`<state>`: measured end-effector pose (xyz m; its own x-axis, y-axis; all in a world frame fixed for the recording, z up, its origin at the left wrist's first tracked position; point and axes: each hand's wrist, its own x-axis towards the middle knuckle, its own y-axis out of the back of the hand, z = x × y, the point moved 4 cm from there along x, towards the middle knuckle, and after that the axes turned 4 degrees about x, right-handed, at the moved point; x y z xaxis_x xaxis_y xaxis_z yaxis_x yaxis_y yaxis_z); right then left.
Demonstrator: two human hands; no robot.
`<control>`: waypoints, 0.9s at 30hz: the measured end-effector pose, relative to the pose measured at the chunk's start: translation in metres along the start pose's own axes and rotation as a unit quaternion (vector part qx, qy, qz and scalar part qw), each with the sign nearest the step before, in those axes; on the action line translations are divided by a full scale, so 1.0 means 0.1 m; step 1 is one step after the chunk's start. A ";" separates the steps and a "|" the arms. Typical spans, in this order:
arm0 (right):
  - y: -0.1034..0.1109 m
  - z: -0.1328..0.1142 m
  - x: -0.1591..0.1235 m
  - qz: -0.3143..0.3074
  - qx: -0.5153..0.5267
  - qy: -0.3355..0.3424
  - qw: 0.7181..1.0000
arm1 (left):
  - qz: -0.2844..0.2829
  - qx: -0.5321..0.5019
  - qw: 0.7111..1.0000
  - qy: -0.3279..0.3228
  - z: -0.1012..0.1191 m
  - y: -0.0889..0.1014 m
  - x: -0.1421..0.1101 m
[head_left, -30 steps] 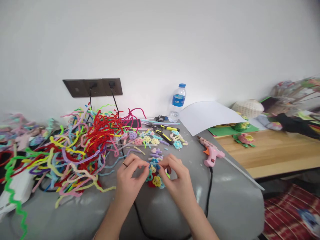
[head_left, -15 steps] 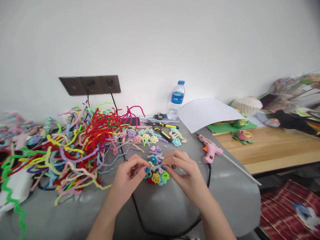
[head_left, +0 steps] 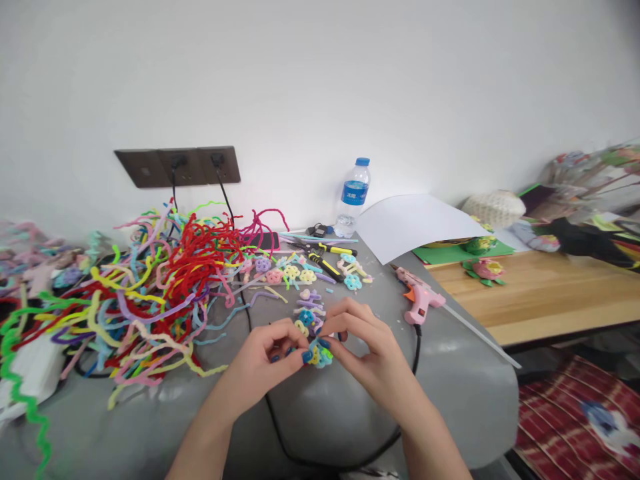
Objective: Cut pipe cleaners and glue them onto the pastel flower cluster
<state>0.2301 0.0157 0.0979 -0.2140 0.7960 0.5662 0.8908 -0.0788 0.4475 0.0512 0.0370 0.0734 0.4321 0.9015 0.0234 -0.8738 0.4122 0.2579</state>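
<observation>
My left hand is closed in a pinch on a short light-blue pipe cleaner. From the other side my right hand pinches the same piece, so both sets of fingertips almost meet. Beneath and behind the fingers lies a cluster of small pipe-cleaner flowers, among them a dark-blue flower and a yellow-and-teal flower partly covered by my hands. Just beyond, short purple pipe-cleaner shapes lie on the grey table.
A tangled heap of pipe cleaners spreads at the left. Yellow-handled pliers and more flowers lie farther back, near a water bottle. To the right rests a pink glue gun, its black cord looping across the front.
Both hands have drawn closer together over the flowers. My left hand has moved slightly right and down, bringing its fingertips against the light-blue piece.
</observation>
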 end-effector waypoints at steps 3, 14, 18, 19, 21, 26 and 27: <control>-0.01 -0.01 0.00 0.011 0.018 -0.002 1.000 | 0.007 -0.035 0.999 0.007 0.00 -0.03 0.02; -0.28 -0.02 -0.09 0.154 0.062 0.014 0.986 | 0.210 -0.182 0.961 -0.002 -0.21 -0.20 0.04; -0.28 0.11 -0.07 0.161 0.099 -0.017 0.982 | 0.197 -0.184 0.963 0.003 -0.22 -0.17 0.08; -0.25 0.14 -0.05 0.139 0.099 -0.025 0.985 | 0.189 -0.172 0.967 0.002 -0.21 -0.13 0.09; -0.18 0.21 0.02 0.073 0.089 -0.037 0.993 | 0.162 -0.117 0.980 -0.004 -0.18 -0.03 0.12; -0.05 0.27 0.20 -0.073 0.041 -0.034 0.996 | 0.056 0.012 0.998 0.022 -0.15 0.13 0.24; -0.05 0.26 0.24 -0.089 0.034 -0.029 0.995 | 0.036 0.023 0.999 0.024 -0.15 0.13 0.27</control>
<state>0.2310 0.0506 0.0911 -0.3491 0.8271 0.4405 0.8660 0.1052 0.4888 0.0479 0.0686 0.0630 0.3565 0.9343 -0.0022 -0.8909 0.3406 0.3006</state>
